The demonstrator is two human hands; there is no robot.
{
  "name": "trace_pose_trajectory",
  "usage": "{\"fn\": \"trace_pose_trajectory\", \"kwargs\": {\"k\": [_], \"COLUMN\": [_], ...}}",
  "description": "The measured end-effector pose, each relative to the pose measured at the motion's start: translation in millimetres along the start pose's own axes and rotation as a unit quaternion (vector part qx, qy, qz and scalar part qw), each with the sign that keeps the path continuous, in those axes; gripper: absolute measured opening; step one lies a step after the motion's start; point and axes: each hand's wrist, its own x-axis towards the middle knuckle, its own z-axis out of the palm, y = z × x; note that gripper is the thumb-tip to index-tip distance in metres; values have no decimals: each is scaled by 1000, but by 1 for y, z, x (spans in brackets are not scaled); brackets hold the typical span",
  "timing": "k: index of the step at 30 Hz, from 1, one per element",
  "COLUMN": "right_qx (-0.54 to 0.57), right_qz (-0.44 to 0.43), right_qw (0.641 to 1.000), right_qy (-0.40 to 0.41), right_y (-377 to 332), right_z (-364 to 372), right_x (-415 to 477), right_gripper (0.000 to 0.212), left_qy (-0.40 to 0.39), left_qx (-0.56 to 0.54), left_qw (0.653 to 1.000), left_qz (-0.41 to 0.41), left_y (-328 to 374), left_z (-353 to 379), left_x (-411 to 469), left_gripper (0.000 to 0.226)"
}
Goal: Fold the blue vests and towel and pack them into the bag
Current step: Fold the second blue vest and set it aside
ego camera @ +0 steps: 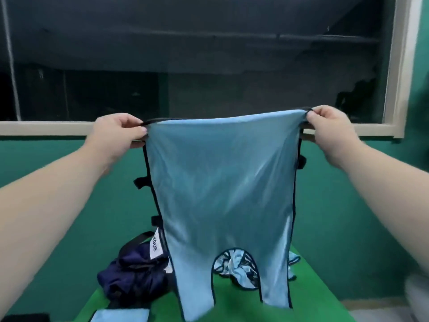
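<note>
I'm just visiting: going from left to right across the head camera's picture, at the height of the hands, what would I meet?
First the left hand, pinching one top corner → the blue vest, hanging spread out between the hands → the right hand, pinching the other top corner.

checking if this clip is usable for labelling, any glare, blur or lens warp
Head view: dim light, soft sheen streaks on the blue vest, no blown-out glare. Head view: wide-angle warp leans the window frame and stretches the forearms toward the edges. Head view: soft overall; left hand and right hand slightly smeared, bag label only partly legible.
</note>
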Motion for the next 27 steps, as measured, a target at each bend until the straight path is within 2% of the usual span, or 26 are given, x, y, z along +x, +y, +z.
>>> {"fn": "trace_pose_trajectory", "kwargs": {"k": [5,8,13,20,24,27], "right_qx": [47,20,-22,-132,-245,-281], "right_qz": [-15,24,116,233,232,240], "right_qw": [998,998,986,928,886,864], "right_qy": [-34,-57,-121,-258,-319,-342], "right_y": [4,33,71,99,116,121], "right_z": [-37,-61,-101,-144,-153,-153], "right_x": [-51,-102,-188,-279,-315,-331], "right_gripper": [24,25,24,17,21,26], "left_qy": [-63,-108,-177,-282,-323,-342], "left_qx": [51,126,175,243,256,251], "left_qw": [997,985,963,910,886,875], "left_qz": [-4,-37,-102,-184,-215,-234], "left_y": [-8,-23,-42,-72,-90,-98], "left_z": [-19,-26,-32,-46,-50,-52], "left_x": [-52,-104,-194,-296,-336,-351], "left_gripper": [21,15,12,11,10,10]}}
